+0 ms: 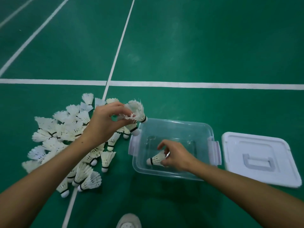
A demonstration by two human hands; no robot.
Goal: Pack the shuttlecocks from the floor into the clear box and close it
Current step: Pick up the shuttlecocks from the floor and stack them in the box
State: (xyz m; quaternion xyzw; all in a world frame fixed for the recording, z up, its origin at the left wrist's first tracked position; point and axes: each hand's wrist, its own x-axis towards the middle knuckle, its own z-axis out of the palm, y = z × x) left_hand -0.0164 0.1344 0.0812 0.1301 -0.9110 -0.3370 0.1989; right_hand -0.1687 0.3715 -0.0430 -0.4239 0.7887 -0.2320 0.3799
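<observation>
Fingers of right hand pinch shuttlecock inside clear box; left hand grips two frayed shuttlecocks above pile.

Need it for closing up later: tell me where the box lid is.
In the head view the lid lies flat on the green floor, handle up, right of the clear box and beside its right latch.

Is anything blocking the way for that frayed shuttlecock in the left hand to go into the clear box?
Nothing visible does. The lid lies off to the side, so the clear box is open; the frayed shuttlecock in the left hand hangs by its far-left corner.
</observation>
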